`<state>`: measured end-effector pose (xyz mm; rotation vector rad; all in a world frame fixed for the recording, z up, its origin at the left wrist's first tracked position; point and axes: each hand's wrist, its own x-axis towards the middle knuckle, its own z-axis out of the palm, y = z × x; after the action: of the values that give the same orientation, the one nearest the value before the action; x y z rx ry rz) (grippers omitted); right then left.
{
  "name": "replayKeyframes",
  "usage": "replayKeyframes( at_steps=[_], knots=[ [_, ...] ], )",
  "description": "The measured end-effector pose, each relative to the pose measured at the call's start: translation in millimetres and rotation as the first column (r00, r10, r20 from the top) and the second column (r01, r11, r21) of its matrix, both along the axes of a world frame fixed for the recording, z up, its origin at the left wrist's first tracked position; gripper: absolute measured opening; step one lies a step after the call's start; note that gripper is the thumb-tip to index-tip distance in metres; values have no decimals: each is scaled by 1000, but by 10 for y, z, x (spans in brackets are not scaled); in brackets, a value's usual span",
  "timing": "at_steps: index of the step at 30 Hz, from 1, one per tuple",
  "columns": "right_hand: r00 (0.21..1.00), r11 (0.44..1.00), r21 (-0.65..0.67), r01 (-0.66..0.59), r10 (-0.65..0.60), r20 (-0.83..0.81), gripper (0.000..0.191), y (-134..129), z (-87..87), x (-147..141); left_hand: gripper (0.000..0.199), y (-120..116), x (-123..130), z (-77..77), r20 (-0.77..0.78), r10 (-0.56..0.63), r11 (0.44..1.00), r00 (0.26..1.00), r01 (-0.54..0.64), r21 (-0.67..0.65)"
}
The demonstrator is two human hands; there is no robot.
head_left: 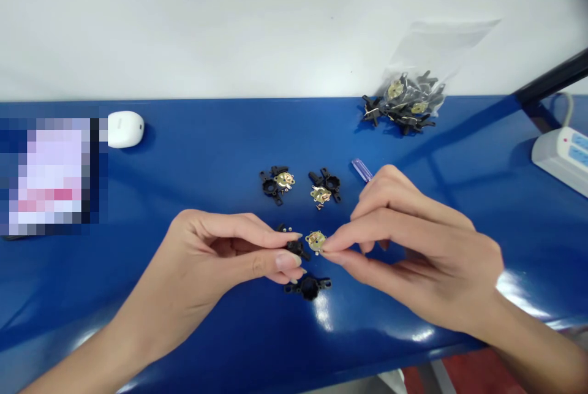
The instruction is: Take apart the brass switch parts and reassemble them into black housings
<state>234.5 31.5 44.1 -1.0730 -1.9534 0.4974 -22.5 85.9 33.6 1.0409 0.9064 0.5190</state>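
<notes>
My left hand [243, 253] pinches a small black plastic part [296, 249] between thumb and fingers. Just right of it, my right hand [413, 247] has thumb and index finger closed at the edge of a round brass-coloured plate [316, 240]. Below the fingertips a black housing with two arms [309, 287] lies on the blue table. Tiny pieces show behind the left fingertips, partly hidden.
Two groups of black housings [270, 186] [332, 183] with brass plates and screws lie farther back. A clear bag of similar parts [413, 97] stands by the wall. Also in view are a purple object [362, 170], white case [125, 129], blurred screen [50, 176] and power strip [563, 158].
</notes>
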Motion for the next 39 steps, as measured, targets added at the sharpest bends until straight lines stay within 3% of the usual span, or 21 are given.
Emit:
replayKeyframes(
  at_steps=[8,21,39],
  knots=[
    [998,1000,-8,-17,17,-60,9,-30,11,-74,12,-41,22,-28,89,-78,993,993,86,-84],
    [991,998,-24,-55,52,-123,8,-11,-37,-79,18,-41,9,-27,138,-85,990,987,99,-99],
    [964,984,-147,-103,62,-258,8,-50,-45,-66,20,-51,43,10,236,-103,929,966,178,-324]
  ],
)
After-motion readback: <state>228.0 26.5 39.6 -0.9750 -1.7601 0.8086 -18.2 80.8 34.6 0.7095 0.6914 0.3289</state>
